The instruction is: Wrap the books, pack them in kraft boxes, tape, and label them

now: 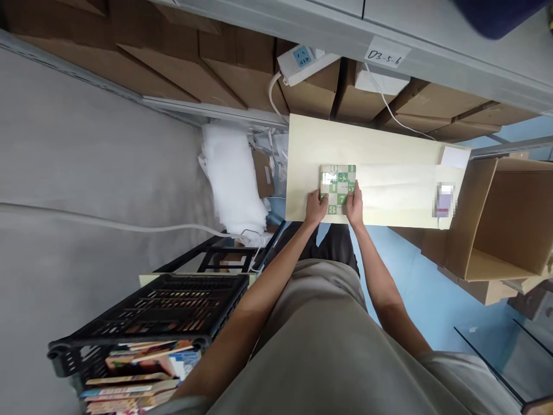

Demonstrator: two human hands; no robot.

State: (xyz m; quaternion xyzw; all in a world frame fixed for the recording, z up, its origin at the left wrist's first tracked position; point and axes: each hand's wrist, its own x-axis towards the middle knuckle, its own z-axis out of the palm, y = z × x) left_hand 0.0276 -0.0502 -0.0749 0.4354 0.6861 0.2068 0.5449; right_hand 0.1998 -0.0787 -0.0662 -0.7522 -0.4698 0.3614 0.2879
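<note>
A green-and-white checkered book lies over the pale yellow tabletop, near its left end and front edge. My left hand grips the lower left edge of the book, the thumb on its cover. At the opposite edge, my right hand holds the book, its thumb also on the cover. The undersides of the book and the fingertips beneath it are hidden.
A black crate with books stands at lower left. White wrap hangs left of the table. Cardboard boxes and a power strip sit behind; an open carton is at right. A phone-like blurred object lies at the table's right end.
</note>
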